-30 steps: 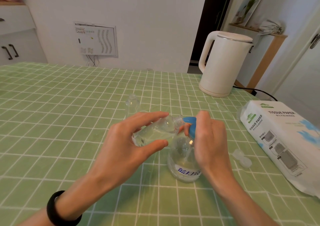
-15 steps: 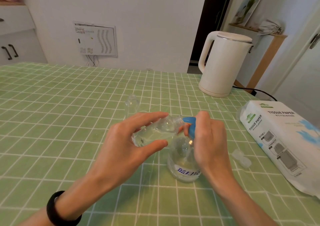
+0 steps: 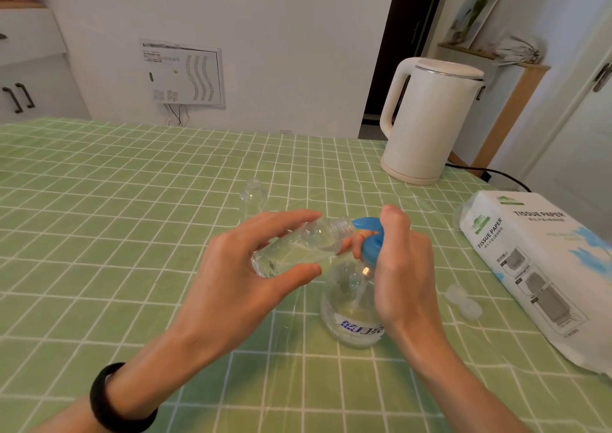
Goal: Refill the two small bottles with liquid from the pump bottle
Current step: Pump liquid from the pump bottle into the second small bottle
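The scene is lit brightly by soft, even light, and only faint shadows are cast on the bench (image 3: 99, 234) in the lower middle of the frame. A small glint is caught on the pump bottle (image 3: 351, 303). Straight lines are bowed towards the edges by the wide lens, and detail is softened there.

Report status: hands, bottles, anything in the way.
Left hand grips tilted small bottle, mouth at spout. Right hand grips blue pump head of pump bottle. Behind, second small bottle stands apart; nothing blocking.
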Demonstrator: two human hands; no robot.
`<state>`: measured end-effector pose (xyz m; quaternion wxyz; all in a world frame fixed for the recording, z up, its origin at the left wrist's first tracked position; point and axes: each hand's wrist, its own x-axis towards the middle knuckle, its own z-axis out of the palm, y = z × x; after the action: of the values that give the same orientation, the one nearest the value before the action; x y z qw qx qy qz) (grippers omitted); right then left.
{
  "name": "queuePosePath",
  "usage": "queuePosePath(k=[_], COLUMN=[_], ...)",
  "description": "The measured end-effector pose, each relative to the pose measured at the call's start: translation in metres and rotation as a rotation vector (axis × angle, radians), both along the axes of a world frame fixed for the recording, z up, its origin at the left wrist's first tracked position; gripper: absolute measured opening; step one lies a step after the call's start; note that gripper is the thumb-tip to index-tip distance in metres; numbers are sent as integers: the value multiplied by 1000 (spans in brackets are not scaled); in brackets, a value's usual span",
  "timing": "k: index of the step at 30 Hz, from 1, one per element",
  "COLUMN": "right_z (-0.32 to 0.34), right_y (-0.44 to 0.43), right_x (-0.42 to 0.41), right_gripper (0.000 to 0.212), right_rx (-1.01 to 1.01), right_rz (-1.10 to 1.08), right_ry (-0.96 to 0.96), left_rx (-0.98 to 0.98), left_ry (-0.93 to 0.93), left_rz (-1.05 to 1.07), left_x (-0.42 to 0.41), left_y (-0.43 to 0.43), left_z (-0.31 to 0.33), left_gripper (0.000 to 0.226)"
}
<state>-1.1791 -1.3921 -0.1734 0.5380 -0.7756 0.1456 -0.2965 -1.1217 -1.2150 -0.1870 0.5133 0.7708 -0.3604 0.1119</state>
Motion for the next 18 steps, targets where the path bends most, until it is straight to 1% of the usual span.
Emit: queuePosePath(k=[5,7,11,18], right_z=[-1,-1,-1,1], right_y=[-3,-2,0,0], right_x=[0,-1,-2,-1], right_gripper=[54,55,70,59], right_rx=[-16,-9,-11,-5], right_rz=[25,27,9,12], right_ry=[-10,-3,16,-5], left_rx=[5,8,8,-2], left_ry=[5,4,3,3], left_rz=[12,9,-3,-5], left_x=[0,-1,-2,-1], left_y=[0,0,-1,0], left_z=[0,0,-2,-1], left_gripper=[55,55,55,54])
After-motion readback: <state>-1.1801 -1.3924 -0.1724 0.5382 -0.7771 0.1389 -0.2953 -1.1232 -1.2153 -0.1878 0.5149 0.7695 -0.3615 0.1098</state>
